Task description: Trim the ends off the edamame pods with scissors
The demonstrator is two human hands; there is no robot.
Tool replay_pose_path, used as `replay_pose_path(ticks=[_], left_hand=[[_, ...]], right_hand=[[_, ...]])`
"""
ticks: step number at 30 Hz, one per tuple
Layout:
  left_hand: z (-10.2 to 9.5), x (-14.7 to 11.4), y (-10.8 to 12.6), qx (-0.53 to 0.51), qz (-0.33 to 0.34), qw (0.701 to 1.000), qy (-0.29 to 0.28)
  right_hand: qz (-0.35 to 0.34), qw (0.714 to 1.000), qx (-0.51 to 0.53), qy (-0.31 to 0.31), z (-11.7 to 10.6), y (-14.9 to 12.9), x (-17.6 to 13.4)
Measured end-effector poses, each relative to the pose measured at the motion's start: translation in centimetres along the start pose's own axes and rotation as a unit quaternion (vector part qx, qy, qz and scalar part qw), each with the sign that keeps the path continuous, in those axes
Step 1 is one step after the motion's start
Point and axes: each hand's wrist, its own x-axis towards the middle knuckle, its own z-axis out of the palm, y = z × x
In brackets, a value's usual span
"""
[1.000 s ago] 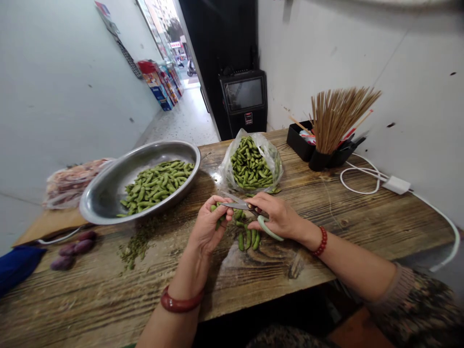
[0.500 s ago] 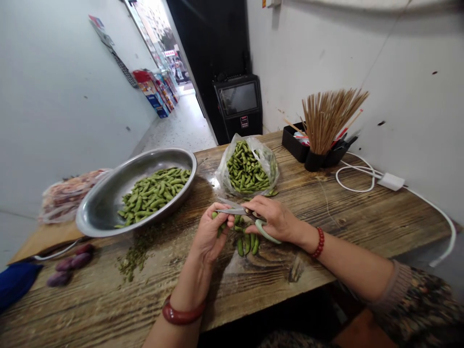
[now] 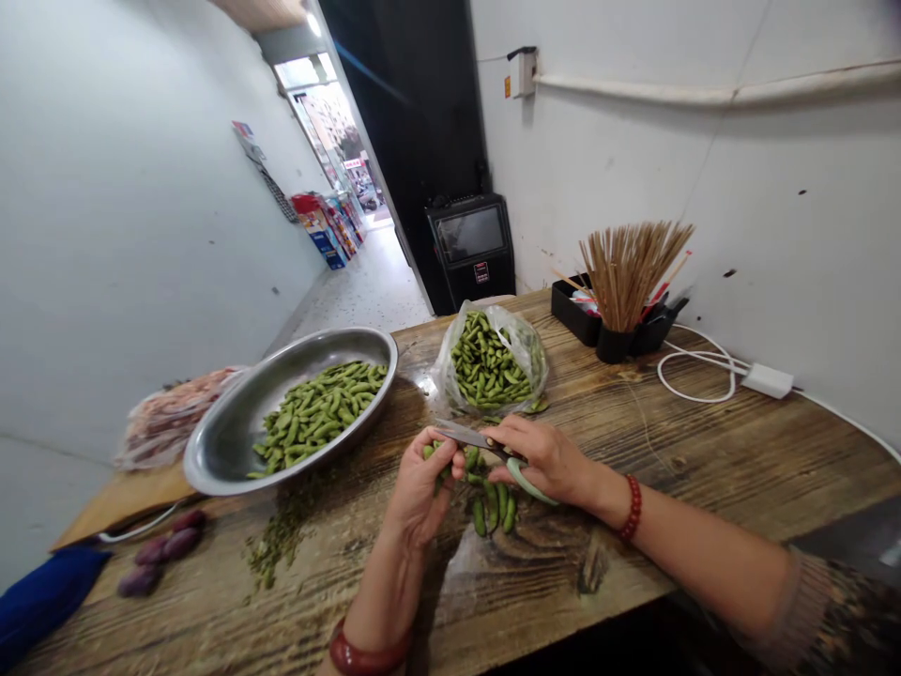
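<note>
Between the thumb and fingers of my left hand [image 3: 420,483] are green edamame pods [image 3: 437,460], partly hidden by the fingers. My right hand [image 3: 545,460] grips scissors [image 3: 522,476] with pale green handles, their blades lying across the fingertips of my left hand. Under the scissors, several loose pods [image 3: 494,510] lie on the wooden table [image 3: 535,582]. Just beyond my hands stands a clear plastic bag [image 3: 539,361] full of pods. To the left, a tilted steel basin [image 3: 218,451] holds a heap of pods [image 3: 324,408].
Small green trimmings [image 3: 274,545] lie before the basin. Purple-red bulbs [image 3: 159,554], a blue cloth [image 3: 53,591] and a bag of pale pink food [image 3: 173,408] are at left. At right are a black holder with skewers [image 3: 615,343] and a white cable with adapter [image 3: 767,380].
The view has tilted up and shifted, so everything sits lower and mostly further right. The scissor blades now look closed together, where they were parted before. Both hands keep their holds.
</note>
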Motion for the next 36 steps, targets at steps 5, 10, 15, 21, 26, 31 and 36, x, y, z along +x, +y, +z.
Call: replay_pose_path(ticks=[5, 10, 15, 21, 26, 31, 36], left_hand=[[-0.3, 0.2, 0.6, -0.052, 0.004, 0.999, 0.012], [-1.5, 0.7, 1.4, -0.140, -0.011, 0.990, -0.007], [-2.1, 0.9, 1.4, -0.055, 0.002, 0.998, -0.006], [-1.8, 0.9, 0.6, 0.330, 0.036, 0.943, -0.013], [-1.5, 1.2, -0.3, 0.607, 0.110, 0.779, -0.112], [-1.0, 1.4, -0.8, 0.716, 0.094, 0.677, -0.141], [-1.1, 1.4, 0.0, 0.683, 0.100, 0.716, -0.105]], right_hand=[[0.017, 0.998, 0.020, 0.056, 0.1, 0.9, 0.1], [0.020, 0.993, 0.015, 0.119, -0.1, 2.0, 0.1], [0.020, 0.991, 0.016, 0.128, -0.2, 2.5, 0.2], [0.036, 0.991, 0.002, 0.129, -0.6, 2.6, 0.2], [0.032, 0.990, 0.002, 0.138, -0.7, 2.6, 0.3], [0.023, 0.989, 0.007, 0.149, -0.7, 2.5, 0.4], [0.025, 0.988, 0.013, 0.155, -0.9, 2.4, 0.4]])
